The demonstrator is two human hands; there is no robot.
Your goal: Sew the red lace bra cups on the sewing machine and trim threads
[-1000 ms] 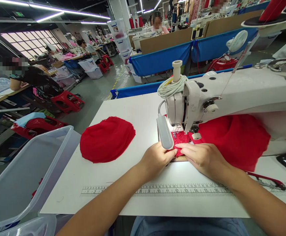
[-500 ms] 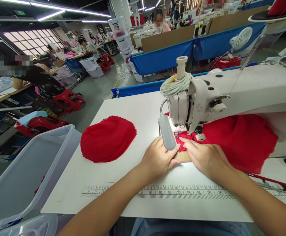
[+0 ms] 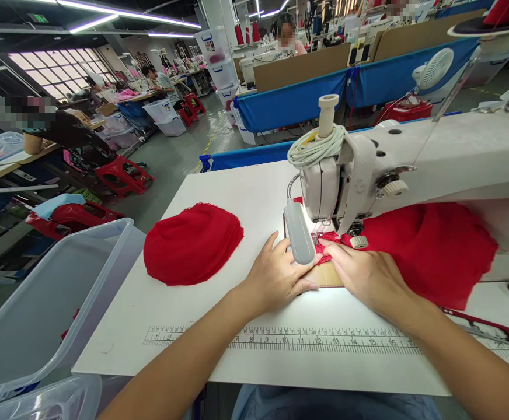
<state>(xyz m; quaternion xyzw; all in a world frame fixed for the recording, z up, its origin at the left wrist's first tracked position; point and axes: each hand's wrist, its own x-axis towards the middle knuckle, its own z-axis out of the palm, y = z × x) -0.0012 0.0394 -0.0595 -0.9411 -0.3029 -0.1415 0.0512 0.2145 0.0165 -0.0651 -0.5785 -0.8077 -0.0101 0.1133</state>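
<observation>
A small piece of red lacy fabric (image 3: 324, 254) lies under the needle area of the white sewing machine (image 3: 464, 151). My right hand (image 3: 366, 280) has its fingers pressed together on the fabric's right side, close to the presser foot. To the left, my left hand (image 3: 274, 277) rests with fingers spread, its fingertips by the fabric and partly hidden behind the grey lamp (image 3: 299, 233). A larger red cloth (image 3: 433, 251) spreads under the machine arm, right of my right hand. Further left lies a stack of rounded red cloth pieces (image 3: 193, 245).
A printed ruler (image 3: 276, 338) runs along the white table's front. Red-handled thread snips (image 3: 484, 326) lie at the right. A clear plastic bin (image 3: 92, 291) stands against the left edge. Blue cloth (image 3: 289, 102) hangs beyond the table, and other people sit at machines further off.
My left hand has shifted slightly left, away from the fabric, and its fingers have spread. My right hand stays at the fabric. The view has tilted a little.
</observation>
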